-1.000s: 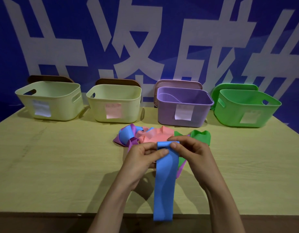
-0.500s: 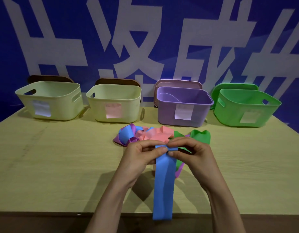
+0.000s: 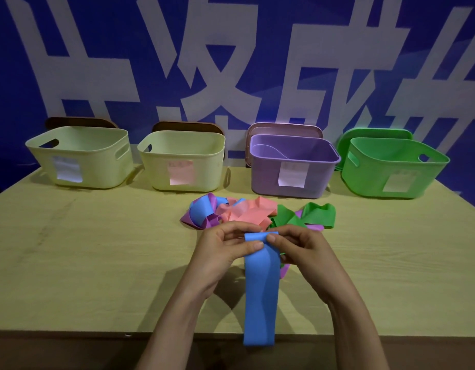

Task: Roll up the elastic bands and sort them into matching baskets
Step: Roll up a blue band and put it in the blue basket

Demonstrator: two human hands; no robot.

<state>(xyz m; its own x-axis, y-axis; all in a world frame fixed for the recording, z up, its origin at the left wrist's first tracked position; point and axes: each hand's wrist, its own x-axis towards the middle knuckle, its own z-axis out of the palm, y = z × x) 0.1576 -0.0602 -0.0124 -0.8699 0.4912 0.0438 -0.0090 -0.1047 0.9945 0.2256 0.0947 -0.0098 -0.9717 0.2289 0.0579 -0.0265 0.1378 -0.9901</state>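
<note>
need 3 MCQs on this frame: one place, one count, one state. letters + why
1. The loose band pile lies: A) inside a basket B) on the table before the purple basket C) on the floor
2. Baskets in the row: A) three B) four C) five
3. The blue band is: A) fully rolled B) lying untouched C) pinched at its top by both hands
1B: pile on wood near purple basket. 2B: left cream basket, second cream basket, purple, green basket. 3C: left hand and right hand grip its top.
</note>
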